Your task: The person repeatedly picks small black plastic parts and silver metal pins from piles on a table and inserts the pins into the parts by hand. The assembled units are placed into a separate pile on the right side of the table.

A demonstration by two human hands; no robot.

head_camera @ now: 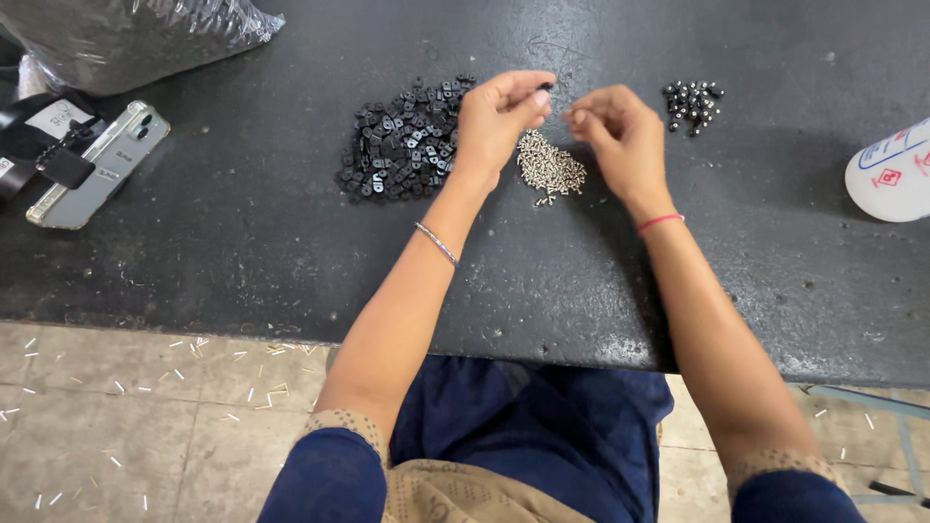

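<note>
Pinched between thumb and forefinger of the left hand (499,116), a small black piece (545,87), fingers closed tight around it. Just beside, nearly touching, the right hand (620,131), fingertips drawn together; whether anything sits between them, impossible to tell. Directly beneath both hands, a small heap of silvery screws (549,167) on the dark table (242,213). Left of the grip, a larger heap of black plastic pieces (399,140). Right of the grip, past the right hand, a little cluster of black pieces with shiny heads (692,104). Further right, at the frame's edge, a white rounded container (891,174) with blue and red printed marks. A thin bracelet (437,243) on the left wrist, a pink band (659,223) on the right. Far to the left of the grip, a phone (97,165) in a clear case lying flat, dark gear with a white label (58,116) beside it, and above that a clear plastic bag (136,34) of grey stuff.
</note>
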